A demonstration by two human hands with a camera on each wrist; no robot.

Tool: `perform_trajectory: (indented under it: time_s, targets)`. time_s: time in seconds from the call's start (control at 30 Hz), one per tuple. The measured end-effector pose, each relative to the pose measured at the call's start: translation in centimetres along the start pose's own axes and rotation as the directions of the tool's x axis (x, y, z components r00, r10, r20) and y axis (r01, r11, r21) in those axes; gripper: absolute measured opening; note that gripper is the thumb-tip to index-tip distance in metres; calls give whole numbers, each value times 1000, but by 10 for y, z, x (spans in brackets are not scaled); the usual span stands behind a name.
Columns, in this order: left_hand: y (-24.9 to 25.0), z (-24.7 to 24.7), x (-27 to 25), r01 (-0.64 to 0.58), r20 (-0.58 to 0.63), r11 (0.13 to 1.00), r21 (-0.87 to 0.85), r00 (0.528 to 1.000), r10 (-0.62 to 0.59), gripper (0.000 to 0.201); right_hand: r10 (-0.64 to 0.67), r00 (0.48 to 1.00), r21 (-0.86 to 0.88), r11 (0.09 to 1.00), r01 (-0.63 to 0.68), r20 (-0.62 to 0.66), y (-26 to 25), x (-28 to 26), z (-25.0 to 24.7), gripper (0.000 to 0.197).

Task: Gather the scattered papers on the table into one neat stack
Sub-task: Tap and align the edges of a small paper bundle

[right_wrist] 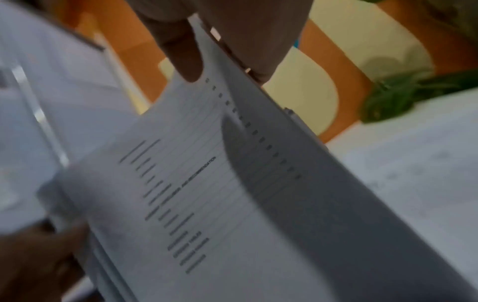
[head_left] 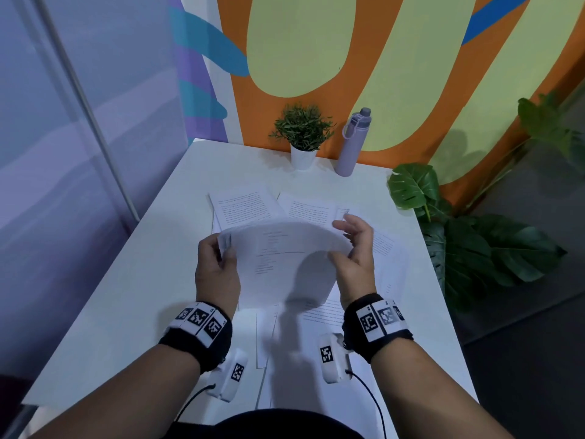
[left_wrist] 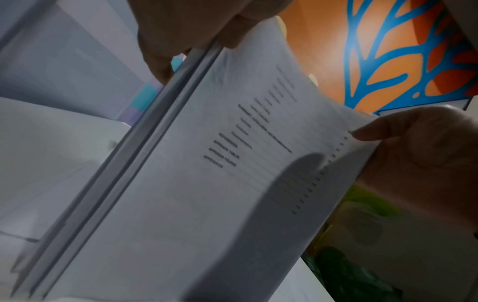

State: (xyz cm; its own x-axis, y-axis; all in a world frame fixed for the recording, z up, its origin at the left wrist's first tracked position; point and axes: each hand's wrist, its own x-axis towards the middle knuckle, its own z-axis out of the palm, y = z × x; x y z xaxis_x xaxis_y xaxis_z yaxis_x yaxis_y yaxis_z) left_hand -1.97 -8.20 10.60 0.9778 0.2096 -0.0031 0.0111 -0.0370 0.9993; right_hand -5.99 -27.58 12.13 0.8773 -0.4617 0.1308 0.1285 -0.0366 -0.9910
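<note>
Both hands pinched the bundle (head_left: 285,258) by its side edges: left hand (head_left: 217,267), right hand (head_left: 356,251). Best tap edges square on table (head_left: 142,296) before fetching far sheets (head_left: 247,205).

Both hands are raised side by side, left hand (head_left: 217,267) and right hand (head_left: 356,248) each pinching with thumb over fingers.

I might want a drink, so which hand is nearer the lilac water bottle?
Right. The right hand sits below and slightly right of the lilac water bottle; the left hand is farther off, lower left.
</note>
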Motion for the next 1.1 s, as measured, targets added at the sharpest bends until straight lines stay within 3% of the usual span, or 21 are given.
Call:
perform_trajectory:
  time_s: [0.07, 0.17, 0.33, 0.43, 0.53, 0.63, 0.73, 0.8, 0.87, 0.93, 1.0, 1.1]
  targets:
    - [-5, -2, 1, 25, 33, 1000, -17, 999, -25, 41, 114, 992, 114, 988, -109, -44, 2, 1, -3, 68]
    - [-10, 0, 0, 124, 135, 992, -12, 983, -121, 64, 275, 961, 168, 947, -273, 11, 5, 0, -1, 71]
    - [-11, 6, 1, 166, 97, 986, 33, 981, -168, 64, 291, 956, 187, 939, -289, 16, 7, -3, 9, 45]
    - [-8, 5, 4, 163, 73, 987, 1, 984, -163, 53, 285, 958, 189, 940, -285, 29, 5, -4, 7, 40]
    - [-6, 5, 8, 147, 33, 989, -13, 989, -146, 34, 165, 986, 109, 980, -165, 14, 5, -6, 2, 49]
    - [-2, 6, 9, 126, 37, 991, -40, 992, -125, 29, -85, 996, -119, 989, 85, 6, 6, -1, 0, 67]
    - [2, 7, 8, 91, 43, 994, -60, 995, -89, 33, -348, 931, -358, 860, 363, 107, 12, 5, 0, 60]
    - [4, 7, 7, 65, 43, 996, -68, 997, -63, 32, -421, 897, -391, 810, 437, 131, 13, 5, -1, 49]
    - [4, 8, 8, 56, 18, 997, -56, 998, -55, 33, -440, 893, -351, 825, 444, 94, 10, 1, -3, 44]
    - [1, 7, 9, 68, -35, 997, -46, 997, -70, 39, -357, 934, -246, 903, 352, 26, 6, -3, -4, 47]
    - [-2, 7, 9, 116, -86, 993, -35, 989, -118, 47, -147, 988, -37, 989, 146, -47, 2, -6, -2, 54]
    - [-4, 8, 9, 185, -55, 982, -41, 981, -187, 52, 112, 992, 179, 979, -101, -50, 5, -4, -1, 56]
